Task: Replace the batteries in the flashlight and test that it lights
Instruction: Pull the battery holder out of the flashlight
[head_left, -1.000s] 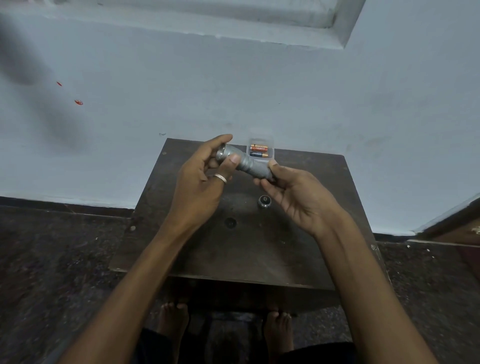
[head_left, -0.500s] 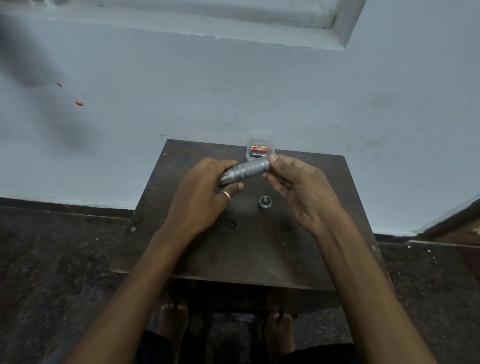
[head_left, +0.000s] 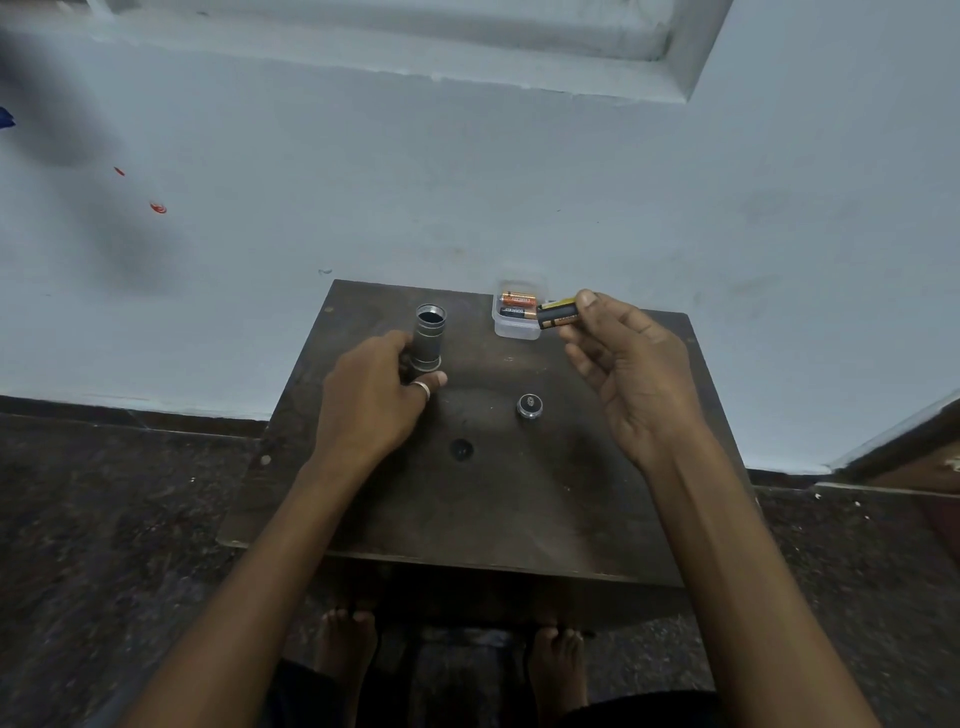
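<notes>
Right hand: right hand (head_left: 631, 374) is raised over the far right of the table, thumb and forefinger pinching a battery (head_left: 557, 315) by one end, the other fingers loosely curled; the cell lies roughly level, just beside the container.
Left hand: left hand (head_left: 371, 395) is wrapped around the lower part of the flashlight body (head_left: 429, 336), thumb and fingers closed on it; a ring shows on one finger.
Flashlight body: stands upright near the far left of the table, open end up and dark inside; I judge it is held this way so the mouth faces the incoming cell and the tube cannot tip.
Battery in hand: black and copper wrap with a yellow strip behind it, which may be a second cell; cannot tell. Whether it is an old cell going out or a fresh one going in cannot be told either.
Container: small clear plastic box (head_left: 517, 317) at the far edge, two more cells lying flat inside, kept within easy reach of the right hand.
End cap: round cap (head_left: 530, 405) lies alone mid-table, apart from both hands, set aside so the tube stays open.
Table: dark wooden top (head_left: 467, 519) against a pale wall.
Progress: probably mid-swap; capping and the light test are not yet done.
</notes>
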